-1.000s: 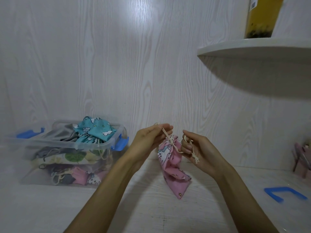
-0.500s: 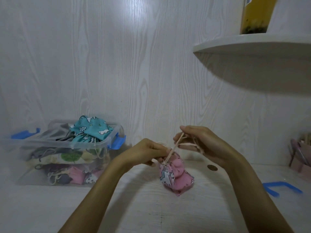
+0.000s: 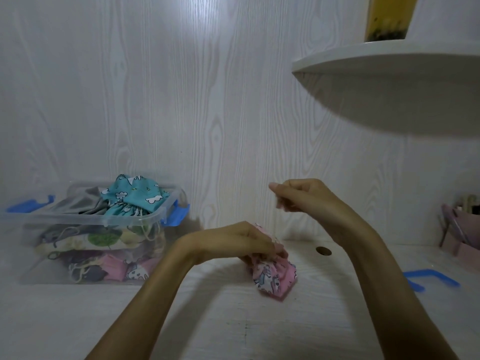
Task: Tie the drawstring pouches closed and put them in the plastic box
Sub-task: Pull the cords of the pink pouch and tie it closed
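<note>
- The pink pouch (image 3: pixel 275 278) lay crumpled on the desk (image 3: pixel 233 320), well right of the box (image 3: pixel 91 219) and apart from it.
- The left hand (image 3: pixel 241 242) was over the pouch's gathered neck, fingers curled down onto the cloth — gripping it, as far as I could judge.
- The right hand (image 3: pixel 298 194) hung above and a little to the right, its fingers bunched together as though pinching a cord; motion blur hid any string, so I could not tell whether it held anything.
- The pouch looked light and limp: thin printed cotton that collapsed where pressed and kept no shape of its own.
- Soft cloth like that would not break or slip much, but it would sag from wherever it was lifted.
- The puckered neck seemed the sensible place to take it — one pinch there would carry the whole thing and keep the mouth shut.
- The cords, I guessed, were thin and easy to lose between the fingers.
- The box stood open and already heaped with pouches, a teal pouch (image 3: pixel 132 196) riding above the rim, so another would have to sit on top.
</note>
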Demonstrator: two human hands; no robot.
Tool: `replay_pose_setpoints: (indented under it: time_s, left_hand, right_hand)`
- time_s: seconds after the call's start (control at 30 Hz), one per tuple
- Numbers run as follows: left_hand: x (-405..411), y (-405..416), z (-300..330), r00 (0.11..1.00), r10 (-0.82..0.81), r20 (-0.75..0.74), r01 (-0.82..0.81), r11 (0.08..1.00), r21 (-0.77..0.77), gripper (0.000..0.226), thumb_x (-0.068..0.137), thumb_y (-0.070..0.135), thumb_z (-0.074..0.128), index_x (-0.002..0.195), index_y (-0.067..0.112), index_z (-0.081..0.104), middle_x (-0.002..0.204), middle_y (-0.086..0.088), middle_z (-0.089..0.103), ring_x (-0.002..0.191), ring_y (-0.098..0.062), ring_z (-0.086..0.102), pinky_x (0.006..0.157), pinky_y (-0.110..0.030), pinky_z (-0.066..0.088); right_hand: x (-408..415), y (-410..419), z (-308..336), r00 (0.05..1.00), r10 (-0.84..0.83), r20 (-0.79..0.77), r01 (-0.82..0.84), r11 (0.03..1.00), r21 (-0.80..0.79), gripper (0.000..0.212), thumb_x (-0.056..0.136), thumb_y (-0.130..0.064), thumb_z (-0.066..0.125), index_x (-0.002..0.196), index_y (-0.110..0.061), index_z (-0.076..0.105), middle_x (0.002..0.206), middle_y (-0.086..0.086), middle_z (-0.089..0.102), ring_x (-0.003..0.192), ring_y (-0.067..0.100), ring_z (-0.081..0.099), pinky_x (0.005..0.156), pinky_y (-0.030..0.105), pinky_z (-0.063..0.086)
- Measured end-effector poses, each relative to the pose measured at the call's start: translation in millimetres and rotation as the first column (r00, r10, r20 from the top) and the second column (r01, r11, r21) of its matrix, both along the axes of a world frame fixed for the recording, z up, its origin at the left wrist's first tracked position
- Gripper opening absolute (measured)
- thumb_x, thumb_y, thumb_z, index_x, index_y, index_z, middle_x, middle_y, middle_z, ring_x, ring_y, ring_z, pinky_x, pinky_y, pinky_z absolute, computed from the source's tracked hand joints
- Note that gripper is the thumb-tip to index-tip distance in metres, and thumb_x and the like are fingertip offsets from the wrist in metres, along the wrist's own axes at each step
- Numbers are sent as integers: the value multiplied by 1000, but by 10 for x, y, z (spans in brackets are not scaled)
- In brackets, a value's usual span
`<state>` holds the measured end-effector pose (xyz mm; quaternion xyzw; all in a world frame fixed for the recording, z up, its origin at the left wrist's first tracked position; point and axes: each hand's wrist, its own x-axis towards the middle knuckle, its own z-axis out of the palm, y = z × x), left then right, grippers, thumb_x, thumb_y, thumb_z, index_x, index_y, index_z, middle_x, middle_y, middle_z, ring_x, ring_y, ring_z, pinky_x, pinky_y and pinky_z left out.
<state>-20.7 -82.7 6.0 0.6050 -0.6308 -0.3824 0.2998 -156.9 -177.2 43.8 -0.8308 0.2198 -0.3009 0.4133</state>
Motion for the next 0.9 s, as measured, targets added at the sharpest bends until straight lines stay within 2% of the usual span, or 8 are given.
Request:
replay_pose_setpoints:
  time_s: [0.03,0.1,0.17,0.3,0.43,0.57,0.73,0.9]
  left_hand:
    - [-15,21,-13,1000,-26,5,26,1000,-9,30,98,31,46,89,29,75,65,19,63,67,2,56,72,-16,47]
    - [11,33,-23,998,-1,-64,2,1000,6,40,98,32,46,70,30,74,65,15,61,73,-6,55,81,-24,50]
    - [65,28,-14,975,70,-213,-64,997,35,38,98,30,46,71,22,71,67,8,62,80,-11,60,92,-35,51]
    - [170,27,25,898,111,-425,-99,994,49,35,97,24,45,85,15,76,69,6,63,70,-6,62,80,-28,55]
    - [198,24,31,881,149,-449,-129,989,76,38,97,22,46,78,16,78,68,5,64,65,-4,62,79,-26,56]
    - [263,37,24,868,196,-456,-175,981,88,32,96,23,50,82,15,78,82,-1,66,77,-9,64,78,-26,57]
    - [287,58,39,800,223,-557,-198,974,107,23,93,20,55,100,8,73,91,-1,74,78,-5,69,68,-20,57]
    - [251,55,62,706,254,-661,-302,952,43,15,86,15,62,92,8,74,84,-6,75,74,-7,71,63,-18,58]
  right_hand:
    - [34,24,-29,996,75,-51,-76,997,-23,26,93,-40,49,100,-24,68,102,-13,66,98,4,58,93,22,43]
    - [84,16,-96,974,163,-158,-168,986,-20,45,95,-45,39,136,-27,46,141,-16,44,131,3,37,112,29,28]
    - [78,-25,-139,965,138,-224,-142,990,-1,46,99,-36,36,145,-27,33,151,-12,31,139,7,27,117,32,22]
    - [-18,-152,-170,923,230,-309,-262,963,-67,43,94,-7,49,128,-33,53,130,-19,54,123,1,47,103,27,41]
    - [34,-150,-204,930,162,-329,-248,940,-236,16,88,-22,64,102,-26,70,99,-18,66,96,-3,58,73,7,42]
    - [32,-174,-224,967,59,-249,-133,947,-293,10,87,-30,62,87,-27,72,88,-17,67,84,-5,59,70,12,41]
    - [-63,-179,-123,975,82,-208,-114,982,-148,26,95,-32,49,90,-16,69,92,-9,68,86,-5,59,81,19,41]
    - [-42,-50,-55,983,168,-67,-169,986,-1,31,99,-30,40,75,-13,50,53,-7,46,52,6,41,63,22,40]
